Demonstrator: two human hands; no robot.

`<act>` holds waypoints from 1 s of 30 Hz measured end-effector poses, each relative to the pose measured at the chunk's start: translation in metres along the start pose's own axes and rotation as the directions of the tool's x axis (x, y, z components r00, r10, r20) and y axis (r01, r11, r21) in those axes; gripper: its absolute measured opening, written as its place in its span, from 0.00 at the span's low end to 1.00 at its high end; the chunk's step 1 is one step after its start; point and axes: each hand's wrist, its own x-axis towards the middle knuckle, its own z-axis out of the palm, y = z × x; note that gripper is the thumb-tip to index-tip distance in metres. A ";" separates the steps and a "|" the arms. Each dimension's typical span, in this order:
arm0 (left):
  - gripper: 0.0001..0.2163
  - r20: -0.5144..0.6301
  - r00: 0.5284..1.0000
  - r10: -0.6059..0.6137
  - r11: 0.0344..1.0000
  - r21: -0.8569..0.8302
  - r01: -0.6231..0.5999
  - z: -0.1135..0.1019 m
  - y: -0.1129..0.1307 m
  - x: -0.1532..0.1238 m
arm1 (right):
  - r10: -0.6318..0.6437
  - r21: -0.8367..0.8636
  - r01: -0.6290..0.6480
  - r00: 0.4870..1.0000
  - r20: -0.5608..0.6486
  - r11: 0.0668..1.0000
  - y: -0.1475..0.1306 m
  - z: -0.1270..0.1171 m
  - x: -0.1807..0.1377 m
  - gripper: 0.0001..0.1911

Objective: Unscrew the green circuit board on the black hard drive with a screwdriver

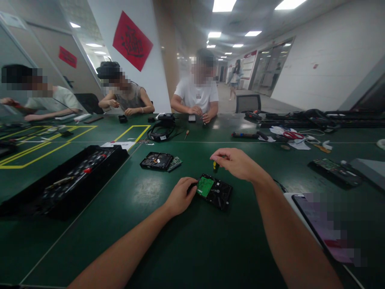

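Observation:
A black hard drive (221, 196) with a green circuit board (205, 186) lies on the green table in front of me. My left hand (181, 196) holds its left edge, fingers curled against the side and partly hidden. Above the drive, my right hand (233, 161) grips a small screwdriver (215, 165) with a yellow and black handle. The screwdriver stands upright, its tip down at the drive near the board's edge; whether it sits in a screw I cannot tell. Farther back to the left rests a second opened drive (156, 160) beside a loose circuit board (175, 163).
A long black tray (64, 180) with tools and small parts stands at left. On the right are a phone (326, 228), another drive (335, 172) and a grey box (371, 172). Cables, papers and red-handled scissors (293, 135) lie farther back. Several people sit across the table.

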 end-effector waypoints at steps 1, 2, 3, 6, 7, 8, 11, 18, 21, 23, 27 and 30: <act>0.12 0.001 1.000 0.000 1.000 0.002 0.000 0.000 0.000 0.000 | -0.002 -0.006 0.002 1.000 -0.004 1.000 0.000 0.000 0.000 0.14; 0.13 0.003 1.000 0.001 1.000 0.003 -0.001 -0.001 0.000 0.000 | 0.006 -0.009 -0.006 1.000 -0.012 1.000 0.000 0.000 0.000 0.13; 0.13 0.006 1.000 0.002 1.000 0.004 -0.002 -0.001 0.000 0.000 | 0.022 -0.008 -0.022 1.000 -0.022 1.000 0.000 0.000 0.000 0.13; 0.13 0.009 1.000 0.006 1.000 0.004 -0.007 -0.001 0.000 0.000 | 0.083 -0.002 -0.084 0.995 -0.052 0.997 0.003 0.002 -0.001 0.14; 0.13 0.012 1.000 0.006 1.000 0.004 -0.006 -0.001 0.000 0.000 | 0.103 0.002 -0.103 0.993 -0.062 0.995 0.003 0.003 -0.001 0.15; 0.13 0.015 1.000 0.005 1.000 0.004 -0.005 -0.001 -0.001 0.000 | 0.119 0.008 -0.118 0.991 -0.070 0.993 0.004 0.003 -0.001 0.16; 0.13 0.014 1.000 0.001 1.000 0.005 -0.001 0.000 -0.002 0.000 | 0.130 0.035 -0.128 0.990 -0.062 0.991 0.005 0.004 -0.001 0.14; 0.13 0.013 1.000 0.004 1.000 0.005 -0.004 0.000 -0.002 0.000 | 0.054 0.055 -0.054 0.998 -0.010 0.997 0.006 0.003 0.002 0.12; 0.13 0.008 1.000 0.007 1.000 0.002 -0.007 0.001 -0.002 0.000 | 0.022 0.018 -0.022 1.000 -0.009 1.000 0.004 0.001 0.001 0.14; 0.13 0.005 1.000 0.003 1.000 -0.002 -0.003 0.001 -0.002 0.000 | 0.025 0.004 -0.025 1.000 -0.015 1.000 0.001 0.001 0.000 0.13; 0.13 0.017 1.000 0.002 1.000 -0.004 -0.002 0.000 -0.001 0.000 | 0.084 0.053 -0.083 0.996 -0.016 0.995 0.000 0.002 -0.001 0.14; 0.13 0.022 1.000 0.002 1.000 -0.003 -0.002 0.000 -0.001 0.000 | 0.119 0.145 -0.116 0.993 -0.012 0.983 0.005 0.005 0.000 0.12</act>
